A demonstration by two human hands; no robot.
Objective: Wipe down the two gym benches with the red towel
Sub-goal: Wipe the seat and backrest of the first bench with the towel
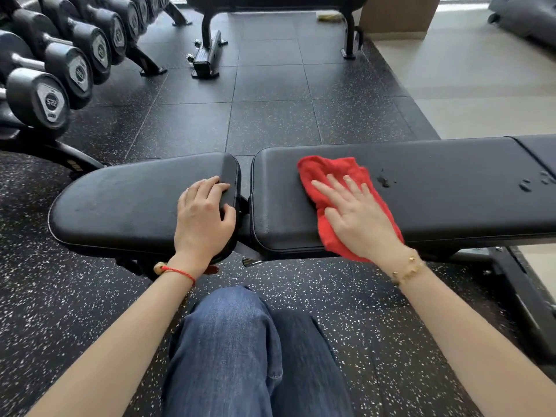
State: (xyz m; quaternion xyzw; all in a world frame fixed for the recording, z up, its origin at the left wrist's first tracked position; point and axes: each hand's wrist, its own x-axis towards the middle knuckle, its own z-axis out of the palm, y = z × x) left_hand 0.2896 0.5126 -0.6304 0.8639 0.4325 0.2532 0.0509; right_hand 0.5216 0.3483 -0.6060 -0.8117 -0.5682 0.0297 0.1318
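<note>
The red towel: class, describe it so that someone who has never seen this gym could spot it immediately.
Find the black padded bench lying across the middle of the view. On its longer pad, near the gap between the two pads, lies the red towel, crumpled and pressed flat under the right hand. It is the only bright red cloth among black pads and dark speckled flooring.

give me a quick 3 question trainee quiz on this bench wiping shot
1. True or false: the right hand presses the red cloth towel flat on the long black padded back pad.
2. Where does the left hand rest? A) on a dumbbell B) on the short black seat pad C) on the knee
3. Fill in: water droplets lie to the ____ of the towel.

Key: 1 true; 2 B; 3 right
</note>
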